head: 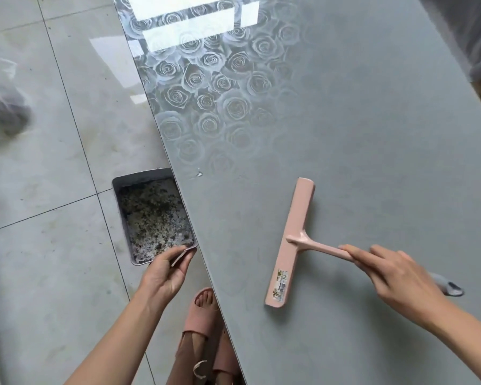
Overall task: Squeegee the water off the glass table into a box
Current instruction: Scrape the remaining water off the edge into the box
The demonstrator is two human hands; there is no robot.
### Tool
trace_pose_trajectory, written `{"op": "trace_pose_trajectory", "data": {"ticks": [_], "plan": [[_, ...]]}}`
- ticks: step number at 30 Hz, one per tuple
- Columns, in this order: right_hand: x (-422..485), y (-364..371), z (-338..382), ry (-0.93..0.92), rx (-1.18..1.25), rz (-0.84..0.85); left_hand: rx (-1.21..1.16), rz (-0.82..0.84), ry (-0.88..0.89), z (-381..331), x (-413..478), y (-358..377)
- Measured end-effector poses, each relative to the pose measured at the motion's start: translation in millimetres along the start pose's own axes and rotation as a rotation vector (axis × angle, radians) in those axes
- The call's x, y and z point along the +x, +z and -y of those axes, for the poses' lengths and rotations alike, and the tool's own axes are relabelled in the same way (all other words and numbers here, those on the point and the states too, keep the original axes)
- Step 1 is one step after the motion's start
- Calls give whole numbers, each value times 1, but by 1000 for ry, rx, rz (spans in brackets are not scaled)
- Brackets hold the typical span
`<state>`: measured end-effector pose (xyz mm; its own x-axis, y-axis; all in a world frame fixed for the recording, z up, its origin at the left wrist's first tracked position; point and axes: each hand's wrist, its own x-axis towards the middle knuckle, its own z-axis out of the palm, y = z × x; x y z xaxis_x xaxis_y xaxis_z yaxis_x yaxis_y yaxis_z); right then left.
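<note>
- Right hand (395,276) over the glass tabletop (372,134), fingers (354,250) curled and clamped round the handle of a pink squeegee (292,240), index finger stretched along the shaft toward the blade.
- Squeegee blade bar down on the glass, running away from the person, roughly parallel to the tabletop's left edge and well in from it.
- Paper sticker (281,282) near the closer end of the blade.
- Grey handle tip (450,286) poking out behind the right hand.
- Left hand (164,273) off the left edge of the tabletop and lower than the glass, fingers (184,262) and thumb pinching the near corner of a grey box (153,215).
- Box open at the top, just beside and partly under the tabletop's edge, its right side hidden by the glass.
- Dark specks and a pale wet-looking film across the bottom of the box.
- Resting on the floor or held above it: cannot tell.
- A few small water drops (199,173) on the glass close to the left edge, level with the far end of the box.
- Rose pattern (206,79) across the far part of the glass, under bright reflections.
- Pale tiled floor (39,190) to the left, with a blurred dark shape (3,107) at the far left.
- Pink slippers (203,315) on the person's feet by the near edge of the tabletop.
</note>
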<state>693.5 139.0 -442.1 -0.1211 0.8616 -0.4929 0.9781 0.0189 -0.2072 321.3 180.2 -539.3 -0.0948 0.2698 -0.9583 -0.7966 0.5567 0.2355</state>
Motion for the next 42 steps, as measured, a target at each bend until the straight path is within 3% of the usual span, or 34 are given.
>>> {"op": "trace_pose_trajectory", "data": {"ticks": [5,8,16,22,27,31,35,39,42], "plan": [[11,-26,-5,-13,-8,-89,-40,-2,-1,2,-4,3],[33,-45,-9,-14,-83,-72,-42,3,-5,-2,-5,4],[107,-46,52,-223,-219,5,-70,9,15,-2,3,9],[115,-55,69,-304,-193,16,-77,-4,-18,-4,1,6],[112,-70,47,-223,-224,32,-95,5,-26,-6,1,8],[137,-50,104,-401,-200,92,-104,6,-43,-6,1,9],[149,-72,117,-552,-227,-15,-123,6,-35,-6,-1,9],[139,-95,94,-534,-255,-39,-117,5,-38,-5,-3,10],[136,-80,122,-574,-269,-17,-125,12,-47,-6,-4,11]]}}
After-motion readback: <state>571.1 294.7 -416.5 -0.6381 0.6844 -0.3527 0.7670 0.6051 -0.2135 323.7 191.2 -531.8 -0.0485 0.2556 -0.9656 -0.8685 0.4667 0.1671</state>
